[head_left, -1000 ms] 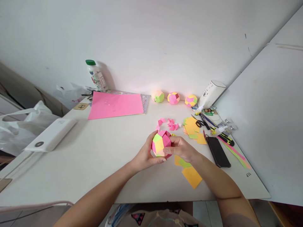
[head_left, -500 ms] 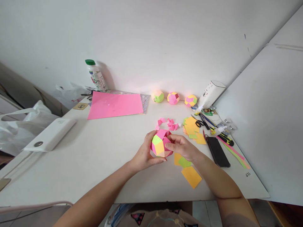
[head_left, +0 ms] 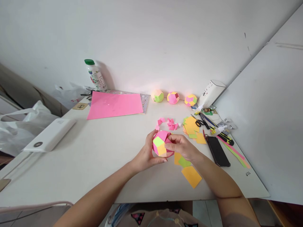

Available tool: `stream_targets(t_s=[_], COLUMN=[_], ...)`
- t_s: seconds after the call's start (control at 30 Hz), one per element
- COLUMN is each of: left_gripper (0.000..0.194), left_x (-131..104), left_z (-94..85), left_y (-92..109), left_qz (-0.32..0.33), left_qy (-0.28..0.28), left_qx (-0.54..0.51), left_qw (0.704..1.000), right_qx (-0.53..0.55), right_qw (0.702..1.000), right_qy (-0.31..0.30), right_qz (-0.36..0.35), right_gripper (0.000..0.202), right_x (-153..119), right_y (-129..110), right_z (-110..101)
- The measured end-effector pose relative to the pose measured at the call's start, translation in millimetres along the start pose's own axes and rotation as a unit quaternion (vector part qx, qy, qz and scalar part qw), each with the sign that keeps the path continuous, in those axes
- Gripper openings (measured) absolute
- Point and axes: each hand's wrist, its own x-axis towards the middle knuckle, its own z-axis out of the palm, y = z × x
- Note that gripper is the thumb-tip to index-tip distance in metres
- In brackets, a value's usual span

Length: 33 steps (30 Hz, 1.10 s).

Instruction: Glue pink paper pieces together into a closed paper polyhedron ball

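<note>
A many-sided paper ball [head_left: 161, 145] in pink, green, yellow and peach is held above the white table. My left hand [head_left: 147, 154] is wrapped round its left side, thumb below. On the right side, my right hand [head_left: 182, 146] grips the ball's edge with thumb and fingers; the fingertips are partly hidden behind the paper. Small folded pink pieces [head_left: 172, 124] lie just beyond the ball. Orange and green paper squares [head_left: 191, 126] are heaped to their right, and a few more squares [head_left: 191, 176] lie near my right forearm.
Three finished-looking paper balls [head_left: 173, 98] stand along the wall. Pink sheets [head_left: 115, 104] and a green-capped bottle [head_left: 96, 75] are at the back left. A white power bank [head_left: 50, 135] lies left. Scissors [head_left: 199, 123], a black phone [head_left: 217, 151] and a white box [head_left: 211, 94] occupy the right.
The paper ball has turned slightly and shifted a little to the right between my hands. Both hands keep their hold, with small finger movements.
</note>
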Motion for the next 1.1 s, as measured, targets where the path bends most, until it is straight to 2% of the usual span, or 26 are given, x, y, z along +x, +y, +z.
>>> stream_targets(t_s=[0.07, 0.13, 0.2, 0.27, 0.37, 0.53, 0.7, 0.8, 0.9, 1.1], left_gripper=[0.099, 0.086, 0.072, 0.063, 0.056, 0.055, 0.065, 0.068, 0.067, 0.056], left_x=[-0.4, 0.2, 1.8, 4.2, 8.4, 13.0, 13.9, 13.7, 12.9, 11.3], left_z=[1.5, 1.6, 0.8, -0.2, -1.4, -4.8, -9.9, -11.2, -10.8, -7.0], left_y=[2.1, 5.9, 10.2, 13.8, 16.6, 18.0, 18.2, 18.5, 18.6, 17.7], left_qz=[-0.073, -0.144, -0.209, -0.247, -0.278, -0.309, -0.328, -0.311, -0.284, -0.219], left_qy=[-0.017, -0.027, -0.026, -0.019, -0.005, 0.019, 0.019, 0.015, 0.024, 0.037], left_qx=[-0.141, -0.24, -0.291, -0.327, -0.365, -0.438, -0.515, -0.533, -0.525, -0.502], left_qw=[0.987, 0.96, 0.933, 0.912, 0.889, 0.844, 0.792, 0.787, 0.802, 0.836], right_qx=[-0.011, -0.033, -0.058, -0.077, -0.102, -0.108, -0.111, -0.131, -0.147, -0.154], right_qw=[1.0, 0.999, 0.998, 0.997, 0.994, 0.993, 0.983, 0.968, 0.957, 0.957], right_qy=[0.012, 0.026, 0.033, 0.031, 0.031, 0.025, 0.113, 0.155, 0.178, 0.166], right_qz=[-0.004, -0.004, 0.001, 0.01, 0.007, -0.039, -0.09, -0.146, -0.176, -0.183], right_gripper=[0.028, 0.03, 0.034, 0.038, 0.044, 0.046, 0.027, 0.02, 0.018, 0.021], right_x=[0.9, 1.7, 1.9, 1.1, -1.3, -4.1, -4.1, -3.9, -3.7, -4.1], right_y=[1.2, 2.2, 2.3, 1.4, -2.3, -9.0, -6.4, -2.0, 1.6, 0.4], right_z=[-0.2, -0.5, -1.1, -2.0, -3.3, -4.3, -5.9, -7.7, -9.1, -8.0])
